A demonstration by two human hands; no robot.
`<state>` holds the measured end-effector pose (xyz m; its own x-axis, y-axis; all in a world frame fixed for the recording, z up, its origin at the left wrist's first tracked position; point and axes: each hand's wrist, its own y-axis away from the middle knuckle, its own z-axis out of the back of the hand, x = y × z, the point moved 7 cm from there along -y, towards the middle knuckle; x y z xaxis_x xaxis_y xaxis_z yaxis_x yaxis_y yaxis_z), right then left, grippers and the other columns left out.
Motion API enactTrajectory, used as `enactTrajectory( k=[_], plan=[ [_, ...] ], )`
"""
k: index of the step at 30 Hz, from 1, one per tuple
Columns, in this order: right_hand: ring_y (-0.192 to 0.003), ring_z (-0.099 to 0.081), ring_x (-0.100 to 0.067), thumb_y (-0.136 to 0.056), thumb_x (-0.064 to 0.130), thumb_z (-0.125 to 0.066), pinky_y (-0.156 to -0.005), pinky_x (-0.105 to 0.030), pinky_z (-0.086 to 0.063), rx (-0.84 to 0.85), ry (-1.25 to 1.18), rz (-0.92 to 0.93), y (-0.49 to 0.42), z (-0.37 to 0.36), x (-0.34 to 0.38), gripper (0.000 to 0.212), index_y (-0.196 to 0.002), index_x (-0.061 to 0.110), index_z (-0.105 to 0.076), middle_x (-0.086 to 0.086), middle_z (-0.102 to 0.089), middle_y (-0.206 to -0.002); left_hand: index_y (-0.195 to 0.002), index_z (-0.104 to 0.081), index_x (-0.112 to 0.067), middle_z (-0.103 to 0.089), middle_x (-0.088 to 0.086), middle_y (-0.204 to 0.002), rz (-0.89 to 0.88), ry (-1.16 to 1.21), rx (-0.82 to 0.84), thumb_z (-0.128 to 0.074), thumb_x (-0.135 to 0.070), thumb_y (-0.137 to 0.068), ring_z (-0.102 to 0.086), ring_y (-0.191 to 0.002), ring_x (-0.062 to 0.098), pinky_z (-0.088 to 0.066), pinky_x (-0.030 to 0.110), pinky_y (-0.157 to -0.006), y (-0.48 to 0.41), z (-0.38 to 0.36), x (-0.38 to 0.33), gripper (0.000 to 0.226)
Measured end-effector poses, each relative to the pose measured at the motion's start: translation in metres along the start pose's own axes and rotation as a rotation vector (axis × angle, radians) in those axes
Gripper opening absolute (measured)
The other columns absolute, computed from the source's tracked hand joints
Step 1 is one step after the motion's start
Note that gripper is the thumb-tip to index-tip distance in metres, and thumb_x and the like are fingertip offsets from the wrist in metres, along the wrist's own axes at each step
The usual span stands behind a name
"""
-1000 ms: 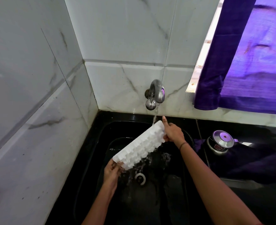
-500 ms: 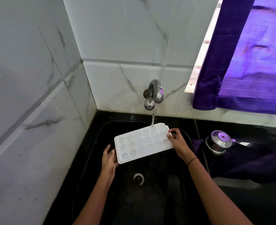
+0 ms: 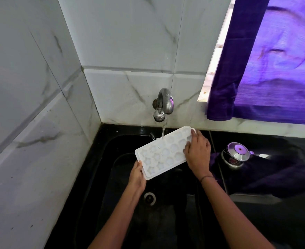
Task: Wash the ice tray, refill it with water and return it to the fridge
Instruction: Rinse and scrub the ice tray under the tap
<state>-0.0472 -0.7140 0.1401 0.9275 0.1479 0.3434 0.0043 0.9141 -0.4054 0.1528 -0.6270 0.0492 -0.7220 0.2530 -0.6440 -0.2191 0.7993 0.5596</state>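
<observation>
A white ice tray (image 3: 163, 153) with star and round moulds is held face up over the black sink (image 3: 112, 177), slanting up toward the right. My left hand (image 3: 137, 177) grips its lower left corner. My right hand (image 3: 197, 152) lies flat over the tray's right end, fingers spread on the moulds. A thin stream of water (image 3: 163, 129) falls from the steel tap (image 3: 164, 103) onto the tray's far edge.
The sink drain (image 3: 149, 198) lies below the tray. A steel lidded pot (image 3: 235, 155) sits on a dark purple cloth (image 3: 273, 173) on the black counter at right. A purple curtain (image 3: 273, 60) hangs above it. Marble tile walls close the left and back.
The tray went from tilted underside-up with water pouring off to face up under the tap. My right hand moved from gripping the end to lying over the moulds.
</observation>
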Motion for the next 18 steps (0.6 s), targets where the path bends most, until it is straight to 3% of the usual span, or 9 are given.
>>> enactTrajectory(
  k=[2,5,8,13,18],
  plan=[
    [-0.138,-0.032,-0.029,-0.093,0.031,-0.029,-0.112,-0.054,-0.016,0.033,0.123,0.057,0.002,-0.01,0.005,0.056,-0.142,0.005,-0.034,-0.016,-0.035,-0.148,-0.119,-0.05,-0.012,-0.061,0.007,-0.109,-0.008,0.023,-0.003,-0.032,-0.013,-0.102,-0.061,-0.087,0.019,-0.05,0.036,-0.078,0.001,-0.004,0.002,0.025],
    [-0.145,-0.016,-0.025,-0.093,0.038,-0.025,-0.112,-0.056,0.009,0.087,0.215,0.109,0.006,-0.02,0.013,0.063,-0.147,0.004,-0.024,-0.014,-0.02,-0.156,-0.106,-0.055,-0.011,-0.061,0.006,-0.105,-0.026,0.016,-0.023,-0.032,-0.012,-0.102,-0.06,-0.086,0.019,-0.048,0.037,-0.082,-0.002,0.0,0.001,0.024],
    [-0.143,-0.021,-0.032,-0.091,0.042,-0.027,-0.114,-0.055,0.001,0.119,0.267,0.187,0.011,-0.028,0.033,0.068,-0.144,-0.001,-0.03,-0.023,-0.023,-0.152,-0.11,-0.054,-0.011,-0.062,0.006,-0.102,-0.028,0.02,-0.028,-0.032,-0.012,-0.102,-0.062,-0.085,0.019,-0.05,0.035,-0.078,-0.004,0.002,0.0,0.024],
    [-0.141,-0.024,-0.035,-0.09,0.038,-0.027,-0.113,-0.044,-0.012,0.214,0.232,0.333,0.046,-0.054,0.092,0.067,-0.141,-0.005,-0.033,-0.025,-0.024,-0.151,-0.099,-0.058,-0.014,-0.071,0.003,-0.085,-0.028,0.033,0.039,-0.033,-0.011,-0.101,-0.07,-0.067,0.014,-0.057,0.025,-0.058,-0.002,-0.011,0.001,0.025],
    [-0.142,-0.025,-0.026,-0.09,0.033,-0.025,-0.115,-0.04,-0.021,0.282,0.166,0.493,0.07,-0.061,0.124,0.062,-0.142,0.001,-0.034,-0.017,-0.026,-0.152,-0.114,-0.057,-0.008,-0.063,0.011,-0.108,-0.041,-0.008,0.073,-0.031,-0.014,-0.102,-0.061,-0.094,0.02,-0.049,0.032,-0.084,0.0,-0.008,-0.006,0.029]
  ],
)
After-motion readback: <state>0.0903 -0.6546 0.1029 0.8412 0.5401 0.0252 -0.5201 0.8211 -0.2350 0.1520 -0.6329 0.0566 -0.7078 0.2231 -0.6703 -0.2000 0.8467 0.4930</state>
